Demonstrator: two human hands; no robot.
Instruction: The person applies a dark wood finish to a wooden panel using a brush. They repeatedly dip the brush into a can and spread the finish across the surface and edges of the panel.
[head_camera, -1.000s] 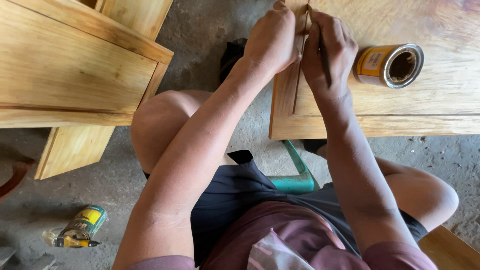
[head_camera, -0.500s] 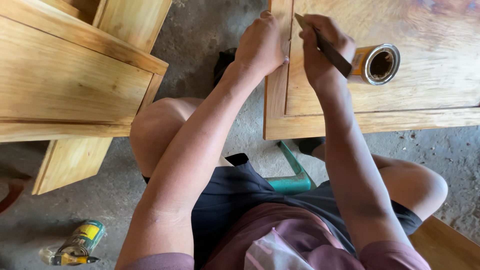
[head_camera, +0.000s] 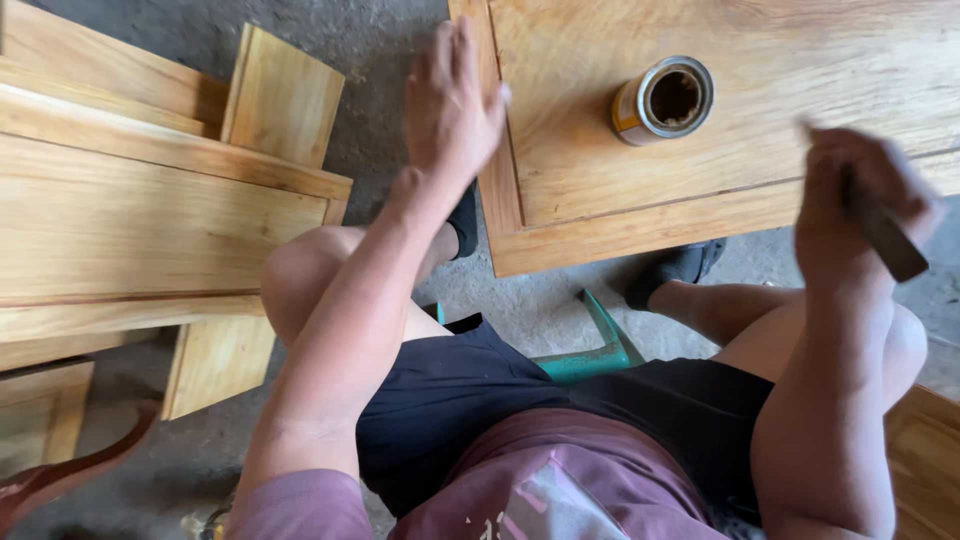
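Concrete floor (head_camera: 560, 310), wooden panel (head_camera: 720, 180), open can (head_camera: 663, 100): I log right hand (head_camera: 850, 190) withdrawn, gripping brush (head_camera: 885, 235); left hand (head_camera: 450, 100) lifted, open.

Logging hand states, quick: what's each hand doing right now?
Left hand: open, flat on the wooden panel edge.
Right hand: closed around a dark brush handle.

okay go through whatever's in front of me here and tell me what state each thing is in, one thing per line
Left hand: open, fingers spread, at the left edge of the wooden panel.
Right hand: closed around a dark tool handle, blurred, off the panel's front edge.
Can: lying on its side on the panel, lid off, open mouth showing.
Wooden panel: lying flat, front corner overhanging the concrete floor.
Stacked boards: lying to the left, untouched.
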